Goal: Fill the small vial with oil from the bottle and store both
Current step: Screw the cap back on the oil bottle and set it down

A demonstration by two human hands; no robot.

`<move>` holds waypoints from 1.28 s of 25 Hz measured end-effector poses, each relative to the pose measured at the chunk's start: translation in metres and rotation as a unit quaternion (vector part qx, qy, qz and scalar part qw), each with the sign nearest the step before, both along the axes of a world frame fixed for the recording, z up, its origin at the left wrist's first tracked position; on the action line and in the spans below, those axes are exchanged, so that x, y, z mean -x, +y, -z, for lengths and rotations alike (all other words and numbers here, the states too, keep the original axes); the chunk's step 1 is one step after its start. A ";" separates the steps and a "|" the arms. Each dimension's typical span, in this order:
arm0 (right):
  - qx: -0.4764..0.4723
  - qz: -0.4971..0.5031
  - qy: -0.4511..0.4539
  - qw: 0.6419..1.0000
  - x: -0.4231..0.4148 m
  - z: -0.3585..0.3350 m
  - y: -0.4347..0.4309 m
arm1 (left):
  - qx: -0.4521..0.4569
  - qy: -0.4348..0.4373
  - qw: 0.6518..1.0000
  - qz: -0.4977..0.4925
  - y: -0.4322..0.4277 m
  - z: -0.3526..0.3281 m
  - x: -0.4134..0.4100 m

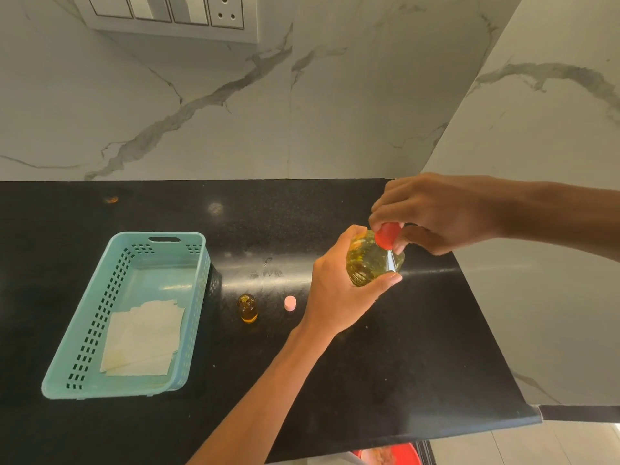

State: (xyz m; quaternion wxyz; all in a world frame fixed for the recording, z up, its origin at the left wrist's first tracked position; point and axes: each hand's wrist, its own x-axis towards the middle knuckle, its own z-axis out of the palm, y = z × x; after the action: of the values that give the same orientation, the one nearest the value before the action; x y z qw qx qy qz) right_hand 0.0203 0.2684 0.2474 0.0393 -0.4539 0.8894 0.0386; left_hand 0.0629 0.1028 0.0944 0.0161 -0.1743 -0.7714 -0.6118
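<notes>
My left hand grips a clear bottle of yellow oil and holds it above the black counter, right of centre. My right hand pinches the bottle's red cap from above. The small amber vial stands upright and uncapped on the counter, with oil in it. Its pink cap lies on the counter just to the vial's right, near my left wrist.
A light blue perforated basket sits on the counter's left, with a folded white paper towel inside. A marble wall rises behind and to the right. The counter's right edge runs diagonally towards me. A switch panel is on the wall.
</notes>
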 end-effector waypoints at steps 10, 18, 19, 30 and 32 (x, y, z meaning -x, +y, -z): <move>0.044 0.312 0.070 0.946 -0.038 0.031 -0.028 | 0.018 0.001 1.000 -0.024 0.002 0.003 0.001; 0.583 0.427 0.054 0.689 -0.098 0.114 -0.011 | -0.007 -0.048 0.999 0.016 -0.005 0.004 0.000; 0.610 0.457 0.051 0.645 -0.108 0.135 -0.018 | -0.004 -0.048 0.999 0.014 -0.007 0.005 -0.001; 0.587 0.519 0.010 0.622 -0.091 0.233 -0.060 | 0.004 -0.092 0.994 -0.056 -0.027 0.006 -0.020; 0.582 0.512 0.028 0.631 -0.082 0.238 -0.059 | -0.017 -0.106 0.988 -0.110 -0.046 0.012 -0.035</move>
State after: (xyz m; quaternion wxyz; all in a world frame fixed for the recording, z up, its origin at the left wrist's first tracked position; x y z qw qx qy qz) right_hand 0.1024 0.2094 0.0098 -0.2443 0.1471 0.8175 -0.5005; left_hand 0.0980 0.0567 0.0824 0.0049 -0.0220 -0.7727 -0.6343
